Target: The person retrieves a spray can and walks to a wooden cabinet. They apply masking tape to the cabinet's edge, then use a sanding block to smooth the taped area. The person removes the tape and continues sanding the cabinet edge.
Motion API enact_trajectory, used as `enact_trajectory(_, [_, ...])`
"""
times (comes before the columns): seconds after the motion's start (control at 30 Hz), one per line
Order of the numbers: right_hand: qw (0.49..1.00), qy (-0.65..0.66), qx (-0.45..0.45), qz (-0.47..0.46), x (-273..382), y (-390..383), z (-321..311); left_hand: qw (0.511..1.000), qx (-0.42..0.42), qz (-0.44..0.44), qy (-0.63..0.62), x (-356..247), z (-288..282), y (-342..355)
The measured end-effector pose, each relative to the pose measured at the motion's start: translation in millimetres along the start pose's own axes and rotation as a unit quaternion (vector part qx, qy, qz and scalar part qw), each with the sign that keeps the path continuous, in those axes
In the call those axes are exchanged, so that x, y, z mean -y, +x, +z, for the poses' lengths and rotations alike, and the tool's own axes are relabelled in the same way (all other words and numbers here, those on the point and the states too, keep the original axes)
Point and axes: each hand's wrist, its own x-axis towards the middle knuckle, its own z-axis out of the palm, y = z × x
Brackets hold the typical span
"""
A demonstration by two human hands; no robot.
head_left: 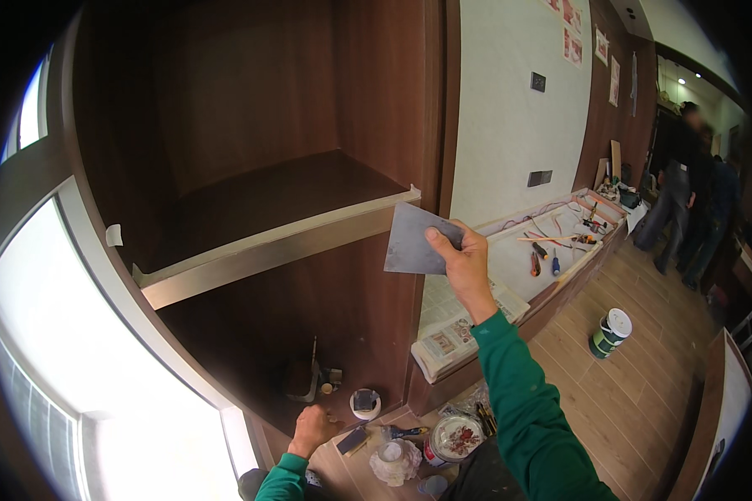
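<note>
Two bare hands, green sleeves. Right hand (466, 257) has a grey plate (414, 240) pinched, thumb flat on the near face, fingers tucked behind: thin, squarish, smudgy matte, basically dead centre of the clock. Left hand (311, 430) is down at 7 o'clock, fingers loosely curled, can't tell if anything's in them; just beside it is a round white tub (364, 413) with a dark block (364, 401) on top. The shelf (259, 196) at 10 o'clock is dark wood grain, smooth metallic-looking edge, pale wrinkly tape (267, 236) along it. It's crowded low down: crinkly white bundle (394, 462) at 6 o'clock, tin (457, 438) of pale goop with reddish bits at 5, partly behind a dark trouser leg (486, 474). Right forearm blocks some of the floor (560, 367). Between 4 and 5 there's flat folded newspaper (455, 341) on the long wooden bench (560, 288), with screwdrivers (556, 265) lying at 3. Lidded bucket (610, 334) at 4, people (681, 188) way out between 2 and 3.
</note>
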Motion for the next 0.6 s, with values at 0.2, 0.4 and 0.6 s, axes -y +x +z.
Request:
enact_trajectory(0.2, [1.0, 0.025, 0.011, 0.003, 0.6, -1.5, -3.5, 1.0, -0.005, 0.004, 0.001, 2.2, 2.3, 1.7])
enact_trajectory(0.4, [0.999, 0.016, 0.028, -0.009, 12.6, -5.3, 18.4, 1.0, -0.012, 0.012, -0.008, -1.7, -1.3, -1.1])
enact_trajectory(0.6, [1.0, 0.027, 0.006, 0.008, 4.2, -6.9, 3.8, 1.0, -0.006, 0.005, -0.002, 3.8, 1.6, 1.3])
